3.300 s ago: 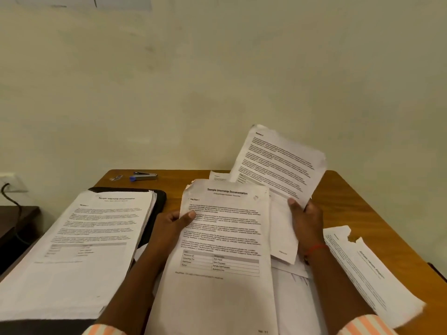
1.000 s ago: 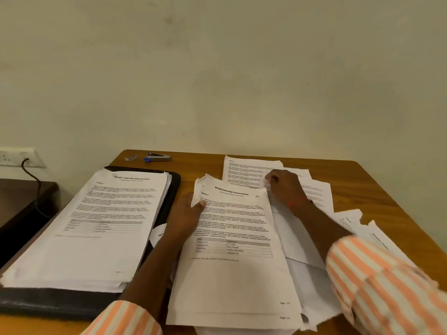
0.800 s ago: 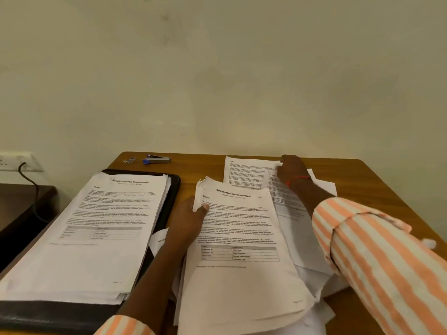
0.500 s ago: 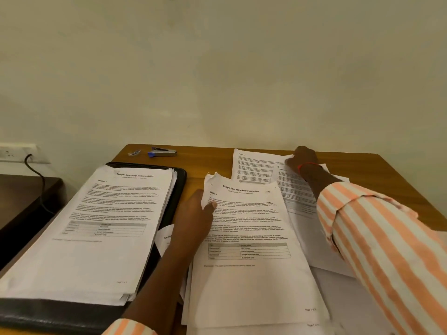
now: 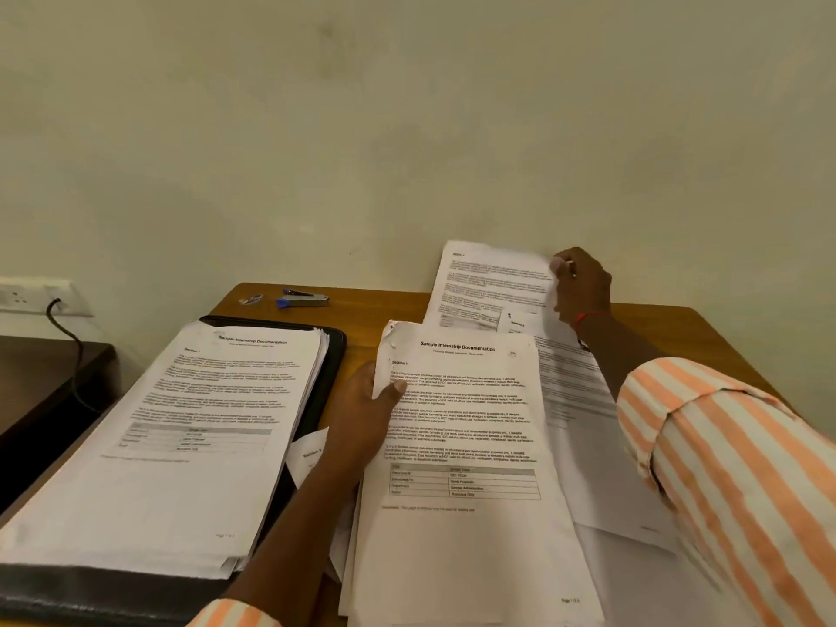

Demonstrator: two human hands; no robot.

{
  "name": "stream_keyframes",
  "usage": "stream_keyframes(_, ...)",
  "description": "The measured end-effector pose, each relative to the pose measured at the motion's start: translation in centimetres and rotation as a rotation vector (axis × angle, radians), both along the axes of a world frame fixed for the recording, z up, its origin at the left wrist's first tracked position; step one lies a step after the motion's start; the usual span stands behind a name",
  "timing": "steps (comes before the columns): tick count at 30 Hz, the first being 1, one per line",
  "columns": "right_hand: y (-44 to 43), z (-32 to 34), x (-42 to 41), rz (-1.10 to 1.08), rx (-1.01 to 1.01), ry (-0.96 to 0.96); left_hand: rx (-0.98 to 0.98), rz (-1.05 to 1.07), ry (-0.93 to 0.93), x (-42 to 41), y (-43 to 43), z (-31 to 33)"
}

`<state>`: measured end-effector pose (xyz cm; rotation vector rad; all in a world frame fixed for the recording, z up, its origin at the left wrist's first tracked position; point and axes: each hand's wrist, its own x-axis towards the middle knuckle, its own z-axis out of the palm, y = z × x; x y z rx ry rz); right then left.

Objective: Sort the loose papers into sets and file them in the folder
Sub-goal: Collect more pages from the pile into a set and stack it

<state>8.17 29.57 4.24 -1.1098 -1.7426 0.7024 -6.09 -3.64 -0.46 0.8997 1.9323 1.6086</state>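
The person's left hand (image 5: 366, 409) grasps the left edge of a set of papers (image 5: 461, 445) lying in the middle of the wooden table (image 5: 375, 310). The thumb lies on top of the first page, and the other fingers are hidden under the edge. That page is headed "Sample Internship Documentation" and has a small grid of rows near its lower half.

The right hand (image 5: 581, 287) reaches to the far side of the table. Its thumb and fingers are curled and pinch the upper right corner of 1 printed sheet (image 5: 493, 278). This sheet is tilted up off the table, and its top edge shows against the wall (image 5: 407, 129). A red thread (image 5: 588, 316) circles the right wrist, and an orange and white striped sleeve (image 5: 724, 468) covers the forearm.

More loose sheets (image 5: 583, 423) lie spread under the right arm, just right of the held set and partly tucked beneath it.

The black folder (image 5: 334, 355) lies open on the left side of the table. A thick stack (image 5: 181, 423) of printed pages rests on it, and the top page carries the same heading.

A stapler (image 5: 303, 300) with a blue end sits near the table's far edge, beyond the folder. Beside it lies a small object too small to make out. At the far left, a socket (image 5: 27, 296) on the wall has a black cable (image 5: 72, 337) plugged in.
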Motion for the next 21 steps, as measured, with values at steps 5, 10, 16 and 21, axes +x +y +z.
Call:
stream_keyframes(5,-1.0,6.8,1.8,-0.119,0.125,0.388,0.101,-0.032,-0.143,0.4,-0.4,1.0)
stream_keyframes(10,-2.5,11.9,4.3,-0.172,0.105,0.688,0.204,-0.084,-0.244,1.3,-0.8,2.0)
stream_keyframes(16,-3.5,11.4,6.4,-0.17,-0.01,0.755,0.236,-0.101,-0.242,1.7,-1.2,2.0)
stream_keyframes(21,-5.3,8.0,7.1,-0.122,-0.097,0.675,0.281,-0.127,-0.27,1.9,-1.4,2.5)
